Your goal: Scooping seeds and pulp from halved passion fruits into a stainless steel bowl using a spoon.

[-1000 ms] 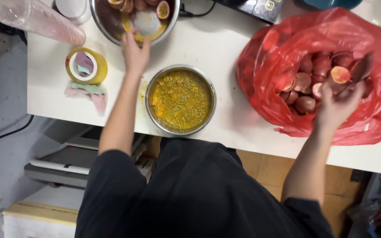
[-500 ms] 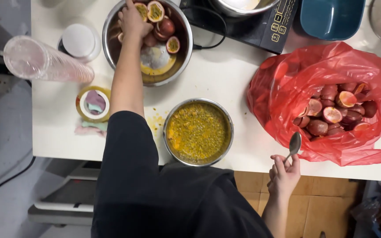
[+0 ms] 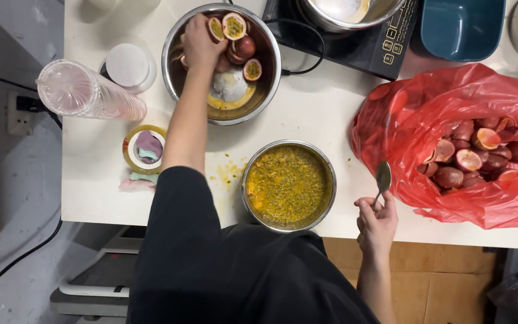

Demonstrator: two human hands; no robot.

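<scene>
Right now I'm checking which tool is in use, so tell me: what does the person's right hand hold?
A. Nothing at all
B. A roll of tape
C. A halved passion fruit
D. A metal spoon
D. The right hand grips a metal spoon by its handle, bowl up, beside the red bag of emptied shells, while the left hand reaches into the bowl of halved fruit.

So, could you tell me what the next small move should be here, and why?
Probably lift one halved passion fruit toward the bowl of pulp. The left hand is already on the halves in the far bowl, and the right hand holds a spoon ready for scooping.
</scene>
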